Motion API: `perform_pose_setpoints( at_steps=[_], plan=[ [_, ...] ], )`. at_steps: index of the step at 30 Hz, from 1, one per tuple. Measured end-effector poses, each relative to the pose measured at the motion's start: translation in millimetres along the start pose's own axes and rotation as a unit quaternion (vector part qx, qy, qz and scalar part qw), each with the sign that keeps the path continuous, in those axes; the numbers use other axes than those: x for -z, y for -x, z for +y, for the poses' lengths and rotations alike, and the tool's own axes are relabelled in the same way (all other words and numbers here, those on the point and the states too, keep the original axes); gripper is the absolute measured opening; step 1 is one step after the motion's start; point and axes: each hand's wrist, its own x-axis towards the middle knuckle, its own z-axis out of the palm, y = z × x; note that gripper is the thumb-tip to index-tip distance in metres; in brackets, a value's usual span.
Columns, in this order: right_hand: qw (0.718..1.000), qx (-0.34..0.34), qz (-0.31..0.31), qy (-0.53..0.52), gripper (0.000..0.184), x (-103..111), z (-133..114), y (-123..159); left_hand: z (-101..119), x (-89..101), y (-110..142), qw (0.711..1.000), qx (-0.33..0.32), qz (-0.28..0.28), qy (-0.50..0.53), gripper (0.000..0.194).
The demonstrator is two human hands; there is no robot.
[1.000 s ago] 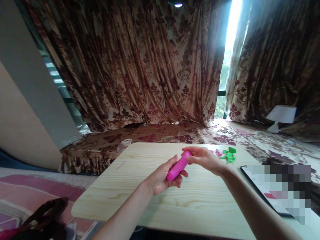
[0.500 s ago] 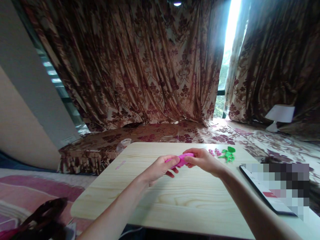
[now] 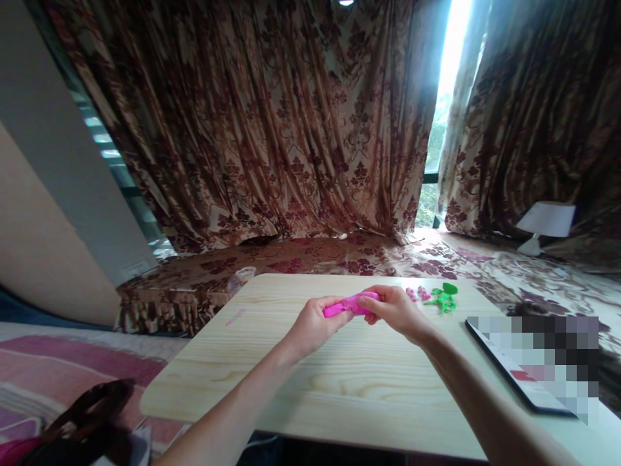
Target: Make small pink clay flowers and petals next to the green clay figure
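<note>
A lump of bright pink modelling clay (image 3: 348, 305), stretched into a thick uneven roll, is held above the wooden table (image 3: 272, 382). My left hand (image 3: 314, 327) grips its left end, thumb on top and fingers curled around the near side. At the other end, my right hand (image 3: 394, 312) pinches the clay with the thumb pressed across it. Just past the right hand lie small pink pieces (image 3: 418, 294) and several thin green pieces (image 3: 443, 300) with a rounded leaf-like shape.
A dark-edged flat device (image 3: 504, 369), partly blurred out, lies at the table's right side. A clear plastic container (image 3: 241, 278) stands beyond the back left corner. Pale pink strip (image 3: 236, 317) marks the tabletop's left. A white lamp (image 3: 546, 220) stands far right.
The pink clay has turned from slanting to nearly level. My left fingers, earlier spread beneath it, now curl around it, and my right thumb lies farther across it.
</note>
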Motion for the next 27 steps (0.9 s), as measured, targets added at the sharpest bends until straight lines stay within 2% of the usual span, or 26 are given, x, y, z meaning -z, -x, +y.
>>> perform_pose_setpoints(
  at_steps=[2,5,8,10,13,15,18,23,27],
  plan=[
    [1.000,-0.008,0.001,-0.011,0.033,0,1,0,3,-1.0,1,1.000,-0.002,0.003,-0.005,0.040],
    [0.999,-0.022,-0.014,-0.020,0.034,1,2,2,9,-2.6,5,0.999,-0.028,0.035,-0.020,0.046],
    [0.999,-0.028,-0.035,-0.017,0.041,2,1,6,14,-2.2,6,0.997,-0.051,0.055,-0.037,0.036],
    [1.000,0.003,-0.026,0.012,0.043,3,-1,8,15,-0.4,7,0.995,-0.051,0.061,-0.053,0.031],
    [0.989,0.116,0.008,0.089,0.037,1,-6,11,14,2.1,5,0.994,-0.055,0.066,-0.069,0.028],
    [0.979,0.163,0.004,0.123,0.028,-1,-8,13,14,2.3,4,0.993,-0.062,0.068,-0.074,0.027],
    [0.976,0.169,-0.007,0.134,0.021,-5,-9,14,15,1.1,4,0.993,-0.061,0.073,-0.065,0.028],
    [0.975,0.183,0.035,0.125,0.012,-11,-9,14,18,-0.6,6,0.999,-0.023,0.028,0.030,0.031],
    [0.975,0.184,0.053,0.112,0.012,-12,-5,11,15,-2.6,4,0.998,0.011,0.036,0.058,0.028]
  ],
)
